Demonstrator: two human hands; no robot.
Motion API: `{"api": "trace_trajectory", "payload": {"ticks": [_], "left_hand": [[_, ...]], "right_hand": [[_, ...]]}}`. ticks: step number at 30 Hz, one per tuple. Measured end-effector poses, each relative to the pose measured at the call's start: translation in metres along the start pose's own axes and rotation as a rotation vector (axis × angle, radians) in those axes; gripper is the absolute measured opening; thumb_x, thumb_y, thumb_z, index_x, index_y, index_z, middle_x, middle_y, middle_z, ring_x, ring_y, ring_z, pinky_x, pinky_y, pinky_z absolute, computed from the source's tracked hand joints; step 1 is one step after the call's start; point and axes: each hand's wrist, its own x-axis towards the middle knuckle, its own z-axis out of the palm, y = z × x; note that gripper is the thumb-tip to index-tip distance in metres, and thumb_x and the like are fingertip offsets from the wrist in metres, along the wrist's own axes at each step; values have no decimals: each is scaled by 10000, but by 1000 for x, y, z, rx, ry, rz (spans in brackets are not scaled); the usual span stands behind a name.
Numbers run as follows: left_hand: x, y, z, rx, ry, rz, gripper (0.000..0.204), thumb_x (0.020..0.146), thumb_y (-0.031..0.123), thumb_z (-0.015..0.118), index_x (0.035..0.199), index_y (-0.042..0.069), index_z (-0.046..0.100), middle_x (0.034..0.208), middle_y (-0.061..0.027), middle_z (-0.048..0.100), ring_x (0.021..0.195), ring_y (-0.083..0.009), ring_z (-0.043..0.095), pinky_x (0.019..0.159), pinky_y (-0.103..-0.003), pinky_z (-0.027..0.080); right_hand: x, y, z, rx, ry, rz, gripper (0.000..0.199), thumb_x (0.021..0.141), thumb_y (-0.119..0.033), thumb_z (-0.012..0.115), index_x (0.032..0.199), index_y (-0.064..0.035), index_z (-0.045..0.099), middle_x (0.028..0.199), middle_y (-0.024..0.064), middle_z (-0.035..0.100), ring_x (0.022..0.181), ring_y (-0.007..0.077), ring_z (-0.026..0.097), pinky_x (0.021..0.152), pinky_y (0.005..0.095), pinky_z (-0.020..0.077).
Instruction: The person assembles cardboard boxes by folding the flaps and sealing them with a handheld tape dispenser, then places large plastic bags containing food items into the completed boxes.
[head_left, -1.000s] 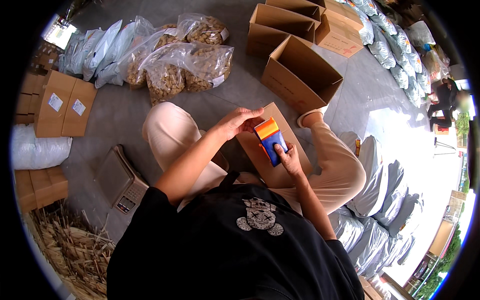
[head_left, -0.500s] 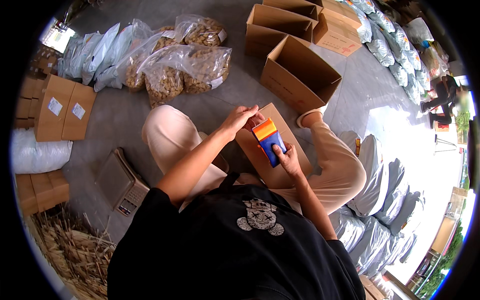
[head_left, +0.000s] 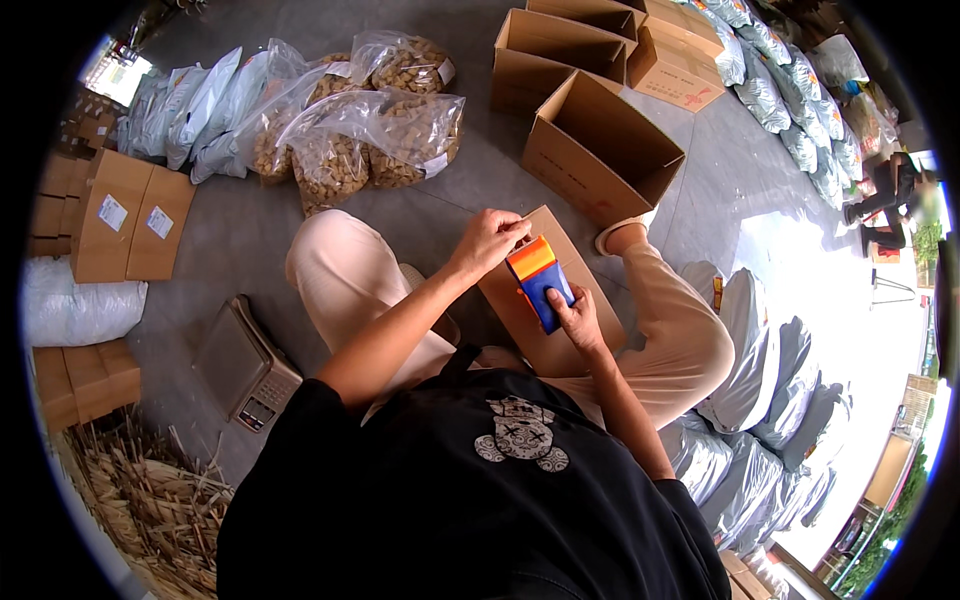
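Between my legs a closed cardboard box (head_left: 520, 318) lies tilted, its brown top facing me. Over it my right hand (head_left: 577, 318) grips what looks like a tape dispenser (head_left: 545, 283), blue at the body with an orange-yellow end. My left hand (head_left: 490, 240) is at that end, palm down, its fingers bent and pinched together beside the orange edge. Whatever those fingertips hold is too small or hidden to make out.
Open cardboard boxes (head_left: 560, 165) stand ahead, near my right foot. Clear bags of brown chunks (head_left: 330, 170) sit ahead to the left. A scale (head_left: 245, 365) is beside my left leg, grey sacks (head_left: 745, 345) at the right. Another person (head_left: 885, 200) is far right.
My left hand has shifted slightly right toward the dispenser's orange end, and its stretched fingers have curled into a pinch. The right hand and dispenser have barely moved.
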Motion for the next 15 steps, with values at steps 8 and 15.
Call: {"api": "trace_trajectory", "payload": {"ticks": [8, 15], "left_hand": [[-2, -2, -6, -417, -97, -418, 293, 853, 293, 559, 778, 22, 643, 693, -13, 613, 617, -50, 532, 561, -198, 416], [-3, -1, -6, -118, -144, -130, 325, 799, 380, 620, 755, 59, 648, 701, 7, 612, 612, -26, 524, 586, -171, 411]], "right_hand": [[-1, -1, 0, 14, -11, -9, 444, 813, -392, 584, 848, 50, 574, 596, 54, 561, 504, 107, 543, 477, 225, 433], [-1, -1, 0, 11, -9, -6, 439, 815, -385, 584, 848, 52, 574, 595, 54, 563, 501, 107, 543, 474, 227, 433]]}}
